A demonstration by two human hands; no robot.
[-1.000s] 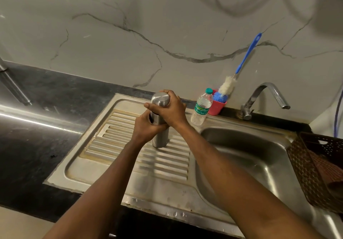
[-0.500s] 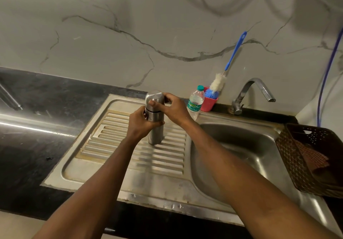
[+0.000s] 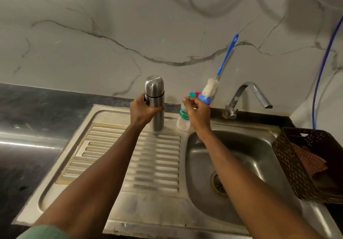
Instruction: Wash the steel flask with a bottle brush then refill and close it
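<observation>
The steel flask (image 3: 154, 97) stood up straight at the back of the ribbed metal draining board (image 3: 148, 164), next to the sink bowl (image 3: 246, 151). It was shiny, round and tall, with a domed cap on top. The left hand (image 3: 143, 110) held it around the middle, fingers wrapped round its smooth side.

The right hand (image 3: 196, 112) was just beside the flask, not touching it. Its fingers were curled in front of the neck of a clear plastic water bottle (image 3: 182, 122) with a green label. I cannot tell if it gripped the bottle.

Behind that hand, the bottle brush (image 3: 210, 87) leaned on the marble wall (image 3: 111, 34). It had a fluffy white head and a long thin blue handle, and it stood in a small pink cup (image 3: 209, 104).

A bent silver tap (image 3: 248, 94) stuck out over the bowl, which had a round drain at the bottom. A dark woven basket (image 3: 295, 168) sat on the right with a checked cloth (image 3: 310, 161) inside. The counter (image 3: 27, 109) was dark and glossy.
</observation>
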